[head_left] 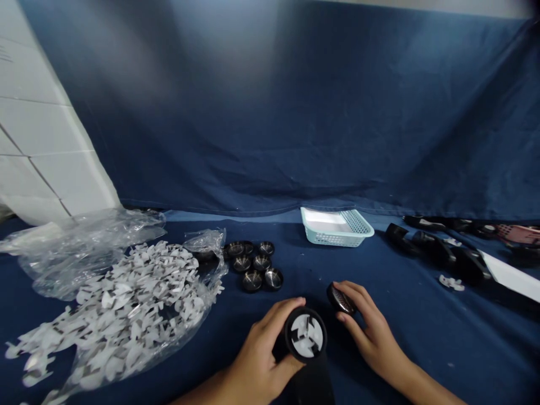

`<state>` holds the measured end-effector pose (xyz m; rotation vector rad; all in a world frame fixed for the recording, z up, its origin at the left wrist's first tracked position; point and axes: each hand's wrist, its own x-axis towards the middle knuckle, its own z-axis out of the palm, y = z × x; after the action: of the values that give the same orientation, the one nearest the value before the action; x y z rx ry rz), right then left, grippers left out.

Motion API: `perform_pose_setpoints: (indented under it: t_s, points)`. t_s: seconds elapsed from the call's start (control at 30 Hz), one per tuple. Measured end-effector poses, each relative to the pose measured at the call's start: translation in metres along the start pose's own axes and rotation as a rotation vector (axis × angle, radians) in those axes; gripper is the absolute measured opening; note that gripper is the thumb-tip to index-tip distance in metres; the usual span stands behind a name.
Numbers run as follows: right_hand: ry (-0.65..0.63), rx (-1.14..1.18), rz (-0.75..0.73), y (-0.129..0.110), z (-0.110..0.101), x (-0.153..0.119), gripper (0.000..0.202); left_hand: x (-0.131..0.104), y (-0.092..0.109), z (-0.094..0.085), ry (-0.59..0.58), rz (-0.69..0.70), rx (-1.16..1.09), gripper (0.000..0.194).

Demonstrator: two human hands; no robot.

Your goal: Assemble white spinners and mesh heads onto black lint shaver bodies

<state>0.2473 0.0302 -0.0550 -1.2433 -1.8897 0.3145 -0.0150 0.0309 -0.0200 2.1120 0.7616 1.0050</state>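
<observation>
My left hand (265, 351) is wrapped round a black cylindrical housing (324, 374). In the housing's round open end sits a white three-bladed plastic piece (307, 336). To the right, my right hand (375, 332) pinches a dark, shiny round cap (341, 299) between thumb and fingers. The cap is tilted and apart from the housing. Beyond my left hand several black round caps (252, 280) stand grouped on the blue cloth, hollow side up. A large heap of white plastic pieces (139, 298) lies to the left on clear plastic.
A light-blue basket (337, 239) with something white inside stands at the back. Crumpled clear plastic bags (63, 264) lie at left. Black parts (439, 250), a few white pieces (451, 282), a white sheet (512, 275) and a pink basket (521, 233) are at right. A blue curtain (274, 112) hangs behind.
</observation>
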Motion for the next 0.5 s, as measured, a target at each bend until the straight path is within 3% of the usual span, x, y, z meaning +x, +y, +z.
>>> perform_pose_setpoints:
  t_s: [0.17,0.5]
  points:
    - [-0.039,-0.028,-0.025,0.000,0.000,-0.002,0.047,0.003,0.001,0.000,0.009,-0.046,-0.012,0.063]
    - [-0.098,-0.041,-0.153,0.000,0.001,-0.006,0.046,0.011,-0.002,0.004,-0.009,-0.325,-0.042,0.062]
